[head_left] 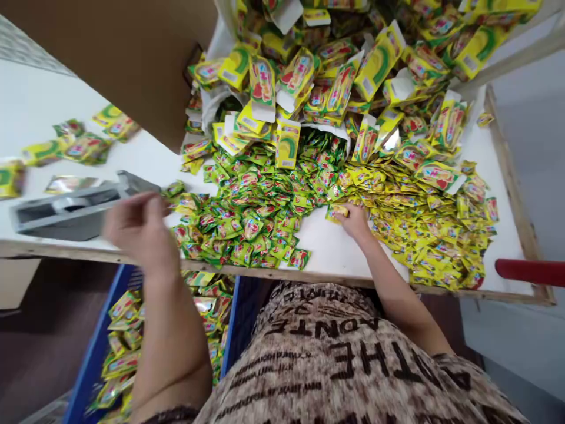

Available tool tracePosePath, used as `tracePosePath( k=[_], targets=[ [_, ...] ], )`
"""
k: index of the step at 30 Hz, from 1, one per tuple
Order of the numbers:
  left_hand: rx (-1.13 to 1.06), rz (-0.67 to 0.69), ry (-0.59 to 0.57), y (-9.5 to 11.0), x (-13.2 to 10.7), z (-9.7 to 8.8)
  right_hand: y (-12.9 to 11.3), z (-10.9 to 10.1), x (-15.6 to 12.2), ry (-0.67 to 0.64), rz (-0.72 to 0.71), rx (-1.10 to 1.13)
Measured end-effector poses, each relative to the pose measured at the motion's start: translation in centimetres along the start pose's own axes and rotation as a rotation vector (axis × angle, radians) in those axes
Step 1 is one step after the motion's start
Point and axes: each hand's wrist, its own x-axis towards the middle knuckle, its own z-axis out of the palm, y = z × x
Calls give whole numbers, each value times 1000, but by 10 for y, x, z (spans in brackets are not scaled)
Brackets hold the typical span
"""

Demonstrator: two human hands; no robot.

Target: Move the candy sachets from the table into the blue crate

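Note:
My right hand (354,220) is at the near edge of a heap of small yellow packets (419,229), its fingers closed on a yellow packet (335,211). To the left of that heap lies a pile of small green packets (251,206), spread to the table's front edge. My left hand (143,227) is raised over the left side of the table, blurred by motion, so its fingers do not show clearly. Just past it is a grey tape-dispenser-like holder (75,206), and a green packet (175,188) lies near its fingertips.
Yellow printed boxes (371,65) are heaped at the back, several with flaps open. A brown cardboard panel (132,53) stands at the back left. Below the table edge is a blue crate (232,330) holding packs. A red bar (529,272) juts in at right.

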Motion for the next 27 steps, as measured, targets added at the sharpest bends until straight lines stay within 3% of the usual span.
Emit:
tracePosePath(
  k=[3, 5, 8, 10, 12, 18, 23, 27],
  targets=[
    [-131, 269, -406, 45, -24, 67, 7, -13, -27, -157, -47, -69],
    [-170, 438, -658, 70, -41, 105, 14, -30, -43, -231, -11, 11],
    [-204, 479, -852, 86, -55, 142, 19, -48, -55, -202, 90, 308],
    [-189, 378, -828, 83, -52, 156, 19, -48, -57, -133, 152, 451],
    [-169, 258, -741, 75, -42, 163, 17, -38, -58, -79, 209, 445],
    [-115, 68, -477, 52, -3, 170, 20, -6, -74, 162, 112, -121],
    [-5, 68, -370, 62, 4, 208, 16, -8, -74, 53, 39, -375],
    [128, -162, -419, 90, -6, 220, -3, -8, -87, -21, 9, -214]
  ],
)
